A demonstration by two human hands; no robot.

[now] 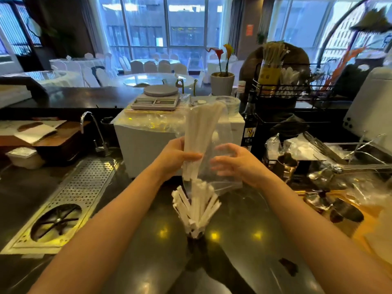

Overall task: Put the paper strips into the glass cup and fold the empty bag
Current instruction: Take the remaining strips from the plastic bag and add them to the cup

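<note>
A clear plastic bag (222, 132) with long white paper strips (200, 132) inside is held upright above the dark counter. My left hand (177, 159) grips the bag around the bundle of strips. My right hand (235, 161) is on the bag's loose right side, fingers spread and curled against the plastic. Below the bag stands a glass cup (195, 233) holding several white strips that fan outward (195, 205). The bag's lower end hangs just above those strips.
A perforated metal drain tray (70, 198) and a tap (91, 128) lie to the left. A white box (144, 143) with a scale (157, 98) stands behind. Metal jugs and crumpled plastic (331, 187) crowd the right. A dark bottle (250, 124) stands behind my right hand.
</note>
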